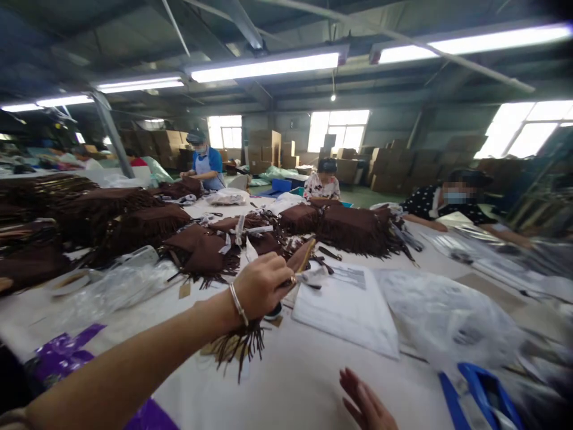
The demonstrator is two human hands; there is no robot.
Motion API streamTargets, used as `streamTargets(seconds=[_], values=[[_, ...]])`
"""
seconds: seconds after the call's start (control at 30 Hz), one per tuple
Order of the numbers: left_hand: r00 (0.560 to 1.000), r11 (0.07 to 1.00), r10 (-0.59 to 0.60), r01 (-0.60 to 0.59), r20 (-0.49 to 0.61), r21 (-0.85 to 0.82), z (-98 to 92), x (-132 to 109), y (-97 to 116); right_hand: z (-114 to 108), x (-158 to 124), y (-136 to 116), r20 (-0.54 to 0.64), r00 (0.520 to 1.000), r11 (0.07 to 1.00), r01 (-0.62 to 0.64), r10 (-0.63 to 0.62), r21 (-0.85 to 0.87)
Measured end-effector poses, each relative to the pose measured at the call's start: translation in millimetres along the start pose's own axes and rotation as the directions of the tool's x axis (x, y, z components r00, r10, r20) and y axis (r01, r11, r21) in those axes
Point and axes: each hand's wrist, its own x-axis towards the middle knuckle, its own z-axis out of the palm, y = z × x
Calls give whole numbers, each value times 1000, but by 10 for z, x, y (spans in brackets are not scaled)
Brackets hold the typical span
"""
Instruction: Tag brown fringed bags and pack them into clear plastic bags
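My left hand (264, 283), with a bangle on its wrist, reaches out over the white table and is closed on a brown fringed bag (301, 258). A gold-coloured edge of the bag shows beyond my fingers, and its fringe hangs below my wrist; the hand and forearm hide the middle part. White tissue-like wrapping (313, 276) shows beside the fingers. Lower right, my right hand (364, 401) is apart from the bag, fingers stretched out, holding nothing. A flat white plastic bag (347, 313) lies between the hands, farther back.
Piles of brown fringed bags (349, 224) cover the table's far side and left. Clear plastic (447, 316) lies at the right, near a blue tape dispenser (487, 388). Purple plastic (62, 358) and a tape roll (71, 282) are at left. Several people sit or stand opposite.
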Motion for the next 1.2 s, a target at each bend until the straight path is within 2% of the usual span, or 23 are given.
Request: streamTargets(seconds=[0.03, 0.07, 0.1, 0.17, 0.27, 0.33, 0.4, 0.47, 0.53, 0.57, 0.63, 0.7, 0.77, 0.87, 0.93, 1.03, 1.1, 1.2], values=[[996, 998, 69, -69, 56, -2, 98, -111, 311, -19, -31, -41, 8, 999, 992, -46, 45, 115], [986, 992, 126, -126, 109, -9, 251, -240, 608, -41, -81, -75, 47, 993, 936, -122, 113, 329], [971, 984, 179, -177, 160, -25, 453, -388, 888, -67, -147, -97, 80, 985, 853, -173, 153, 492], [931, 962, 271, -253, 246, -100, 948, -731, 1401, -128, -303, -88, 173, 955, 668, -291, 239, 684], [855, 923, 371, -296, 361, -246, 1639, -1240, 1979, -230, -524, 66, 189, 891, 533, -405, 413, 743], [794, 896, 406, -250, 452, -366, 1882, -1445, 2154, -289, -620, 199, 110, 867, 535, -394, 486, 747], [780, 865, 399, -146, 483, -480, 1909, -1493, 2134, -326, -661, 286, 32, 873, 579, -349, 486, 737], [834, 833, 312, -10, 455, -553, 1790, -1431, 1969, -326, -657, 300, -4, 880, 605, -323, 474, 727], [895, 825, 156, 114, 417, -553, 1639, -1351, 1755, -284, -627, 255, -17, 879, 606, -314, 476, 731], [908, 833, 101, 147, 407, -533, 1583, -1327, 1656, -249, -608, 217, -31, 881, 607, -299, 472, 736], [902, 873, 73, 149, 425, -465, 1537, -1331, 1500, -163, -566, 123, -90, 894, 618, -228, 439, 752], [871, 919, 97, 108, 482, -380, 1564, -1390, 1392, -75, -519, 19, -167, 907, 625, -124, 386, 771], [856, 954, 40, 120, 516, -273, 1606, -1459, 1293, -2, -473, -69, -249, 906, 616, -17, 343, 787], [896, 964, -125, 211, 426, -161, 1615, -1513, 1110, 82, -440, -84, -340, 883, 588, 95, 323, 804], [928, 950, -197, 261, 317, -172, 1599, -1529, 997, 137, -459, 17, -300, 876, 582, 27, 378, 812], [947, 918, -231, 288, 225, -272, 1631, -1588, 943, 211, -524, 255, -166, 840, 560, -185, 516, 808], [946, 897, -234, 300, 227, -326, 1707, -1653, 987, 242, -559, 377, -139, 819, 543, -232, 557, 807], [921, 866, -288, 367, 262, -339, 1848, -1734, 1057, 269, -597, 427, -121, 826, 536, -239, 551, 810]])
